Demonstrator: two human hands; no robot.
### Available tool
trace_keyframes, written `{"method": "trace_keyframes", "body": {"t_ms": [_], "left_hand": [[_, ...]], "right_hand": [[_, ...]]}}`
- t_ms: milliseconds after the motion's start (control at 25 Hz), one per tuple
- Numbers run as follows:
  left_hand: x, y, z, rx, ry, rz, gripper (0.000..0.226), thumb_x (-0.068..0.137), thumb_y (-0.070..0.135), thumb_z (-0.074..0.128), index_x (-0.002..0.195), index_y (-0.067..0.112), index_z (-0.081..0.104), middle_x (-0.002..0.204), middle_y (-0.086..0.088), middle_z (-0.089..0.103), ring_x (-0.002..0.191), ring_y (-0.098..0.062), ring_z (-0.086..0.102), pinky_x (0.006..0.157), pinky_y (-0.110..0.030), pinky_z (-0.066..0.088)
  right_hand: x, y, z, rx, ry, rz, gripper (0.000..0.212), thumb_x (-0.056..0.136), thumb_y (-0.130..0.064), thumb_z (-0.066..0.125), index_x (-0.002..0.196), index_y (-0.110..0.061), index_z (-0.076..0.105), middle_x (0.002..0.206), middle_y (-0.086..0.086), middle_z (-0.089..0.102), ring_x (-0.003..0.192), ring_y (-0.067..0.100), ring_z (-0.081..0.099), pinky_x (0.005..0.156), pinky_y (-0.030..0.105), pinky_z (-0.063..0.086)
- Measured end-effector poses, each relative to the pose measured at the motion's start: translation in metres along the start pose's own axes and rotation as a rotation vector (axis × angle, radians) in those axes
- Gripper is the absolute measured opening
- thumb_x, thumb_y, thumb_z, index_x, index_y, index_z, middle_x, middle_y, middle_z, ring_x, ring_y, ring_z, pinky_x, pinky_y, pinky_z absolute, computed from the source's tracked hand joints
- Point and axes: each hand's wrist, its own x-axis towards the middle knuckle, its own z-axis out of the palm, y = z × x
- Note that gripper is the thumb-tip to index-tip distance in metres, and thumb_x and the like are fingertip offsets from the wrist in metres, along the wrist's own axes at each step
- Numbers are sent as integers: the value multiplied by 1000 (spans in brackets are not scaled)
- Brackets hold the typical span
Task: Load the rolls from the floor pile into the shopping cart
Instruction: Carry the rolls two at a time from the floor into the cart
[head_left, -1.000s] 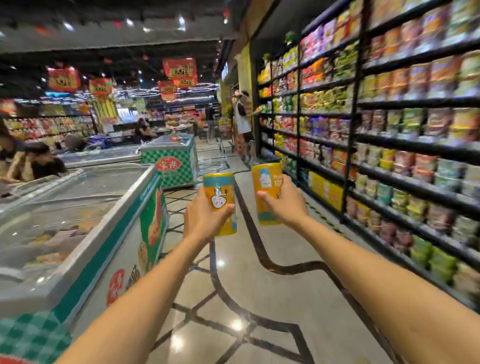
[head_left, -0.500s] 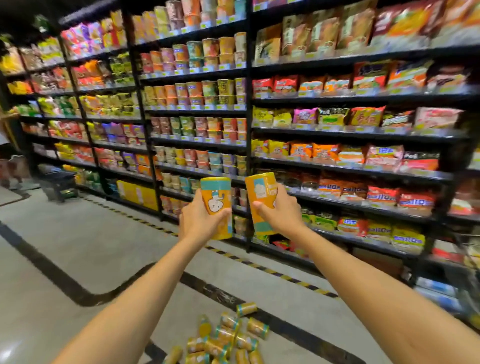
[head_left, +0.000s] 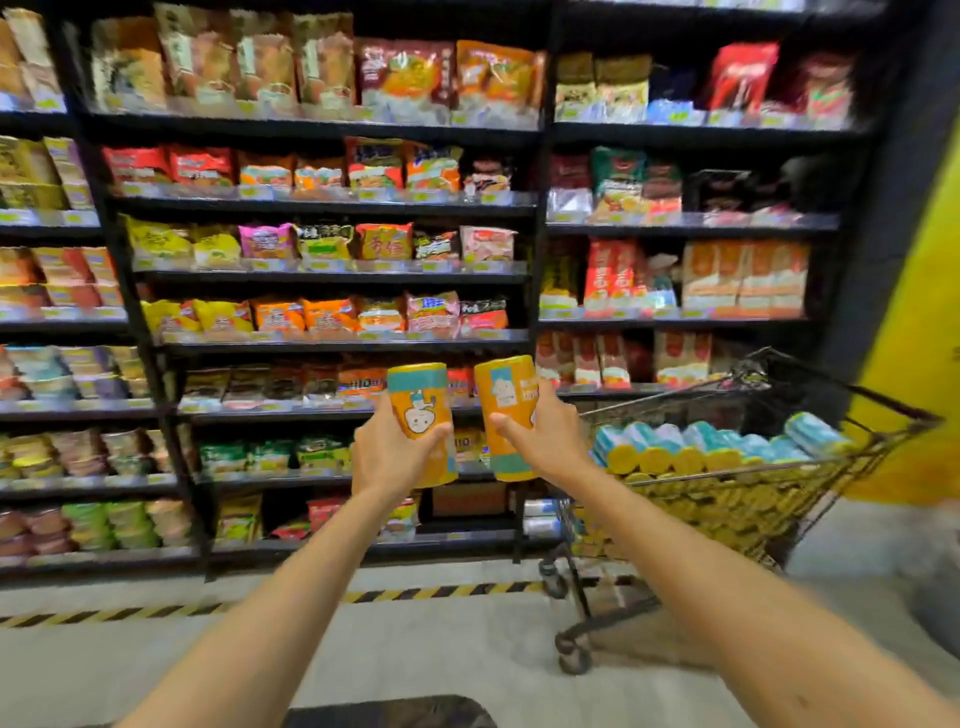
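Note:
Both arms reach forward at chest height. My left hand (head_left: 387, 457) grips an upright orange roll with a teal band and a cartoon figure (head_left: 422, 410). Just to its right, my right hand (head_left: 545, 439) grips a second orange and teal roll (head_left: 503, 400), also upright. The two rolls are close together but apart. To the right stands a black wire shopping cart (head_left: 852, 462), filled nearly to its rim with several rolls lying in rows (head_left: 691, 447). The floor pile is out of view.
Tall black shelves (head_left: 332, 202) stocked with snack and noodle packets fill the background. A yellow and black striped line (head_left: 441, 592) runs along the floor below them. A yellow wall (head_left: 919, 332) stands behind the cart. A dark object (head_left: 389, 712) sits at the bottom edge.
The view has swung to the right, from the aisle to the shelves and then to the cart. The floor pile has left the view. Both hands keep holding their rolls.

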Motion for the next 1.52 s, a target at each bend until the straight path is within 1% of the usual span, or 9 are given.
{"method": "trace_keyframes", "body": {"t_ms": [240,440,600,680,840,1120,1240,1360,1520], "left_hand": [[25,74,160,-63,-175,46,52,79,45,72,117,18,50,105,1,64,95,-18,60,75,-28,46],[95,94,280,-93,-292,97,51,76,46,74,115,22,52,104,3,66,97,-20,63,81,-33,51],[150,95,360,-105,-375,94,53,76,46,74,119,23,51,98,6,63,91,-18,61,74,-28,47],[177,96,401,-106,-396,74,53,74,46,75,116,24,52,97,5,66,88,-18,62,74,-29,48],[225,101,474,-104,-422,38,56,73,46,76,118,21,55,100,-1,67,81,-15,55,72,-26,43],[296,100,593,-44,-390,-61,47,74,42,76,109,20,55,94,1,66,83,-17,57,70,-26,42],[312,98,624,0,-372,-136,51,75,39,78,115,20,53,98,-2,66,84,-19,58,74,-28,47],[329,86,656,40,-349,-209,58,73,43,79,120,21,54,104,-5,68,92,-25,64,78,-36,54],[347,53,692,147,-396,-274,56,72,48,77,115,22,53,100,-4,69,92,-27,64,76,-37,53]], "right_hand": [[58,126,-81,-28,125,205,71,87,-50,62,142,-18,31,126,6,59,118,29,52,94,41,46],[133,217,-96,-27,185,294,60,87,-46,64,133,-17,40,119,3,62,109,26,57,86,37,48],[191,273,-101,-40,186,371,52,87,-42,65,127,-16,43,103,-1,61,96,23,58,73,30,41],[223,300,-106,-53,204,403,50,87,-41,66,124,-15,45,97,0,60,95,26,60,72,32,44],[282,355,-116,-58,231,457,54,87,-44,65,126,-12,43,105,3,60,96,24,55,77,35,45],[392,469,-125,-52,117,481,54,86,-44,67,119,-8,43,104,10,61,98,30,57,77,37,44],[428,510,-121,-53,2,501,57,86,-45,67,119,-6,42,105,12,61,101,32,59,76,35,46],[465,545,-104,-24,-84,522,63,85,-47,66,123,-6,39,112,18,62,102,35,60,82,41,50],[491,575,-66,-73,-206,545,62,87,-46,65,124,-3,39,105,17,63,101,35,59,76,37,45]]}}
